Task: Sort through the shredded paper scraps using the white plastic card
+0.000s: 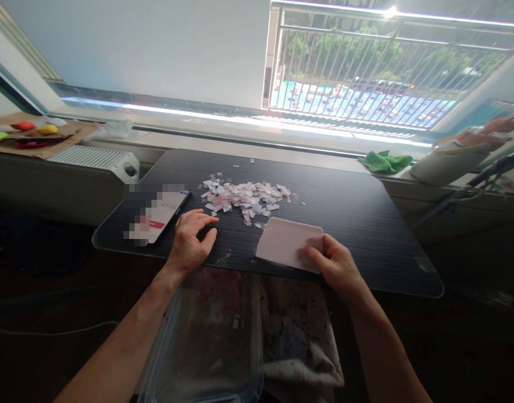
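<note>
My right hand (336, 263) grips the right edge of a thin, pale pinkish-white flat scraper (288, 243), thumb on top. The scraper is held low over the front of the dark table (349, 196). Beyond it lies a loose heap of small torn paper scraps (244, 197), mostly white with some pink. My left hand (192, 238) is near the front edge, left of the scraper, fingers bent and apart with nothing in them. Just left of that hand lies a phone (160, 215), its screen lit and partly blurred out.
Below the table's front edge stand a clear plastic bin (257, 358) and, right of it, a pale bag (302, 369) with scraps inside. A green cloth (386, 162) and a pale container (445, 162) sit on the window ledge. A white radiator (91, 162) is at left.
</note>
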`<state>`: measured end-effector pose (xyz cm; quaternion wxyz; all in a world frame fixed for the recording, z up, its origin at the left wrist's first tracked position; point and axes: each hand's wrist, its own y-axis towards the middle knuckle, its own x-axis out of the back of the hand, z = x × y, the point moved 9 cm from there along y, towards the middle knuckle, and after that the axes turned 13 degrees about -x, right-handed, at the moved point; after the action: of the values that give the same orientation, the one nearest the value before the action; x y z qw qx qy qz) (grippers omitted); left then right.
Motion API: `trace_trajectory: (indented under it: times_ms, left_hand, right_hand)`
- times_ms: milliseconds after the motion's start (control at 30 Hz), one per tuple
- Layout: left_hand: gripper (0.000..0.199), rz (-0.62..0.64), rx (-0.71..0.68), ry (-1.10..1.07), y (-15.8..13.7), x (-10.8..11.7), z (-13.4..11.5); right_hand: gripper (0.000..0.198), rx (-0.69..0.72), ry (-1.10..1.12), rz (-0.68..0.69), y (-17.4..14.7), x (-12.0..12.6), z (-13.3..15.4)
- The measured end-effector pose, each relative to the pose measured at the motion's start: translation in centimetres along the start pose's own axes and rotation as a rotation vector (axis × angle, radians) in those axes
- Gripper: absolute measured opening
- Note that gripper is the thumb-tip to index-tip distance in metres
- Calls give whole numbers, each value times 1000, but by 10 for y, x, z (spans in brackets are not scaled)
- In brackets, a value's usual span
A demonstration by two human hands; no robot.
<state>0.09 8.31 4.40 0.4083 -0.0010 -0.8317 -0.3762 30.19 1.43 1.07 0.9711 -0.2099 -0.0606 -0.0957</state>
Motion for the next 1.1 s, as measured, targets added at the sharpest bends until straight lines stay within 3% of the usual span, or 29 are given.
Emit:
trace_trajectory:
  times_ms: [233,400,500,633,700,900,1100]
  left_hand:
    - [21,8,2,-1,0,-1,0]
    - [20,19,19,2,0,-1,1]
    - [20,18,19,3,0,0,1]
    - [20,1,-3,7,0,1,0]
    - [21,-9,-19,8,0,1,0]
    - [20,-10,-32,9,0,2,1]
    - [21,-7,-54,32,0,1,0]
  right_hand:
    - [24,-33,-3,61,-10,-19,-5]
    - [23,-4,3,20,-15,-14,1]
    - [24,5,-15,32,-17,1,6]
    - [29,54,64,-213,-18,55,15]
    - [29,71,60,-277,-19,70,18]
    - [28,-1,10,-168,-18,63,11]
    - [32,-46,91,-254,0,70,0]
